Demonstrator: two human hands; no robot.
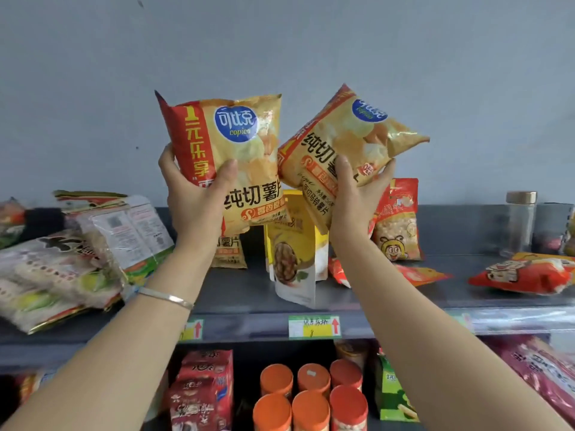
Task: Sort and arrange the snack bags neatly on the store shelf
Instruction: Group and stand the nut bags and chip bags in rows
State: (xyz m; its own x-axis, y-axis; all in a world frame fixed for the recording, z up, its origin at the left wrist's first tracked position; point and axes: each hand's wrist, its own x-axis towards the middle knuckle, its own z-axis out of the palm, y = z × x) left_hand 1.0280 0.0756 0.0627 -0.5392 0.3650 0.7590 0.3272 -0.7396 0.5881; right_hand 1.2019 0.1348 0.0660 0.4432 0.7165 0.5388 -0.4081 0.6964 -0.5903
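Our left hand (196, 197) grips a yellow chip bag (230, 141), thumb curled across its front. Our right hand (354, 200) clasps a second chip bag (342, 138), tilted rightward. Both bags hang above the shelf (249, 293), before a standing yellow pouch (291, 244).

Two chip bags (224, 150) side by side above the shelf (249, 293).

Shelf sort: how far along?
Early. Done: a third yellow chip bag stands on the grey shelf. In hand: left hand grips an upright yellow foil chip bag, right hand a tilted yellow chip bag. Left: clear-wrapped packs heaped at left, red bags lying flat at right.
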